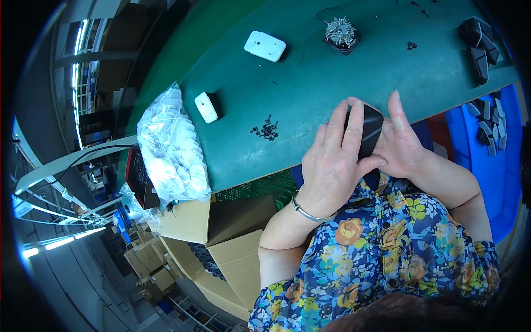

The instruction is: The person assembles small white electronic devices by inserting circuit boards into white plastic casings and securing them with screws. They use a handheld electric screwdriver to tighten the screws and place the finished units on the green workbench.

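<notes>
Head view: the fingers point(354, 130) of the left hand point(327, 160) lie nearly straight and close together along the near-left side of a black case point(373, 124), the thumb bent in at its lower end, holding it. The right hand point(404, 146) has its thumb raised wide of the case; its other fingers are mostly hidden behind it, so how far they close I cannot tell. The case sits between the palms, at the near edge of the green surface point(304, 83).

Beyond the hands, a small pile of dark screws point(267, 130) lies loose, and a dark holder point(345, 48) bristles with silvery pieces. At the right, a blue bin point(498, 199) contains black and grey parts point(491, 126). At the left, a clear bag point(172, 144) bulges with whitish pieces. Below it, an open cardboard box point(243, 263) holds dark parts point(206, 259).
</notes>
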Tool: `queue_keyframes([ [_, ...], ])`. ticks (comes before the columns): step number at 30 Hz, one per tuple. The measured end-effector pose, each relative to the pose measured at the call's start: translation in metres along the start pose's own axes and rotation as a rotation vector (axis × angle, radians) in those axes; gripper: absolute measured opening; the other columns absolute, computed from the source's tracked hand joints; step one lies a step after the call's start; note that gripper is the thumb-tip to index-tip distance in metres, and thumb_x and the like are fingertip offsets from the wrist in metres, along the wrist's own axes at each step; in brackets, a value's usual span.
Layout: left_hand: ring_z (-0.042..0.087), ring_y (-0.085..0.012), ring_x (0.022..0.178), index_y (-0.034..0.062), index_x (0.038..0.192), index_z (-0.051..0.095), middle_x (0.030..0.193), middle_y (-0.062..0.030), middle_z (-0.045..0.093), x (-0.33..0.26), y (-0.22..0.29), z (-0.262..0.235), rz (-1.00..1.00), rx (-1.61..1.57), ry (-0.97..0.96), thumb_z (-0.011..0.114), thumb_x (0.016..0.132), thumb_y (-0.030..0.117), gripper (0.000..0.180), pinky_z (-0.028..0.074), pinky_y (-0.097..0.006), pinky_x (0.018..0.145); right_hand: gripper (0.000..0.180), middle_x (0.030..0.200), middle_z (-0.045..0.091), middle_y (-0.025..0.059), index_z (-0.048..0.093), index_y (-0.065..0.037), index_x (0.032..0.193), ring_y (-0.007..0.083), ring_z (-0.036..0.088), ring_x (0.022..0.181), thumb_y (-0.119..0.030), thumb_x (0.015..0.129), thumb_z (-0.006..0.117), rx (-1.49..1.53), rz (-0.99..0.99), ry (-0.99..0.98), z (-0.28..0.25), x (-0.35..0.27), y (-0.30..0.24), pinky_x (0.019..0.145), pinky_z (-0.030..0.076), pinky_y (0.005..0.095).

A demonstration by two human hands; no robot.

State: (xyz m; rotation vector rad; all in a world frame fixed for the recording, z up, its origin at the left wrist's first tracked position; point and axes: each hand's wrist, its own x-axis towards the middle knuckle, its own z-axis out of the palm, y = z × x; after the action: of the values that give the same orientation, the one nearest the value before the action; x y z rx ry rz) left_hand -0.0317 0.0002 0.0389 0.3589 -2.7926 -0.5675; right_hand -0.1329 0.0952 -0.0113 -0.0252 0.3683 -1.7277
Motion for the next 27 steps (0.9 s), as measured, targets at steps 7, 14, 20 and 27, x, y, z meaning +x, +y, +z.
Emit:
queue_keyframes([
  [7, 0.058, -0.0287, 0.093, 0.0017, 0.133, 0.032, 0.105, -0.0193, 0.056, -0.008, -0.012, 0.002, -0.189, -0.415, 0.059, 0.068, 0.068, 0.005, 0.074, 0.049, -0.035, 0.075, 0.067, 0.13, 0.037, 0.0113, 0.009, -0.004, 0.139, 0.0201, 0.039, 0.119, -0.051, 0.093, 0.022, -0.48, -0.137, -0.091, 0.004, -0.002, -0.003, 0.1, 0.03, 0.0351],
  [14, 0.05, -0.0163, 0.105, 0.0013, 0.135, 0.028, 0.117, -0.0103, 0.049, -0.018, -0.02, 0.02, -0.363, -1.417, 0.117, 0.054, 0.08, -0.005, 0.061, 0.04, -0.03, 0.091, 0.053, 0.136, 0.028, 0.0181, 0.01, 0.003, 0.138, 0.0249, 0.029, 0.125, -0.02, 0.096, 0.03, -1.248, -0.318, -0.048, 0.005, -0.008, 0.003, 0.104, 0.022, 0.0332],
  [20, 0.051, -0.0107, 0.096, 0.0016, 0.131, 0.035, 0.111, -0.0076, 0.051, -0.021, -0.02, 0.03, -0.3, -1.298, 0.235, 0.053, 0.082, -0.005, 0.053, 0.043, -0.024, 0.081, 0.051, 0.134, 0.028, 0.0234, 0.013, 0.004, 0.137, 0.0323, 0.032, 0.124, -0.019, 0.095, 0.031, -1.433, -0.416, -0.024, 0.002, -0.008, 0.01, 0.102, 0.025, 0.0354],
  [27, 0.052, -0.0085, 0.09, 0.0025, 0.126, 0.04, 0.105, -0.005, 0.052, -0.022, -0.022, 0.032, -0.349, -1.319, 0.257, 0.054, 0.081, -0.003, 0.047, 0.044, -0.021, 0.076, 0.051, 0.132, 0.029, 0.0242, 0.014, 0.003, 0.137, 0.0343, 0.033, 0.123, -0.018, 0.094, 0.032, -1.541, -0.423, -0.011, 0.005, -0.008, 0.011, 0.102, 0.026, 0.0362],
])
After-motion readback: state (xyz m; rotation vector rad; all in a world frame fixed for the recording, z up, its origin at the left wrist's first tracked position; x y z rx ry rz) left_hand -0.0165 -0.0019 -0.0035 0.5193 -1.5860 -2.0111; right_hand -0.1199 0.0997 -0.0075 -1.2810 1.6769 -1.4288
